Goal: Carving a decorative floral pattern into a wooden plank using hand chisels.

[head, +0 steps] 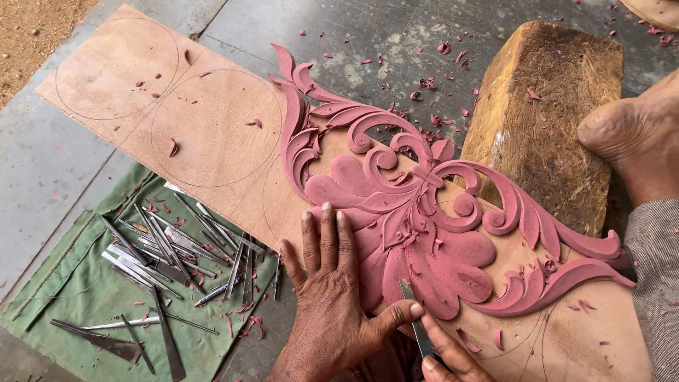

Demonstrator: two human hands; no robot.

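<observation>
A pink-red carved floral scroll ornament (424, 219) lies on a long plywood board (212, 134) on the floor. My left hand (332, 297) rests flat on the board at the carving's near edge, fingers together, thumb stretched toward the blade. Only the fingers of my right hand (449, 357) show at the bottom edge, gripping a thin steel chisel (417, 318). Its tip sits on a leaf lobe of the carving, beside my left thumb.
Several metal chisels (170, 255) are spread on a green cloth (71, 290) at the lower left. A worn wooden block (544, 113) stands behind the board, with a bare foot (636, 141) beside it at the right. Pink shavings litter the concrete floor (35, 170).
</observation>
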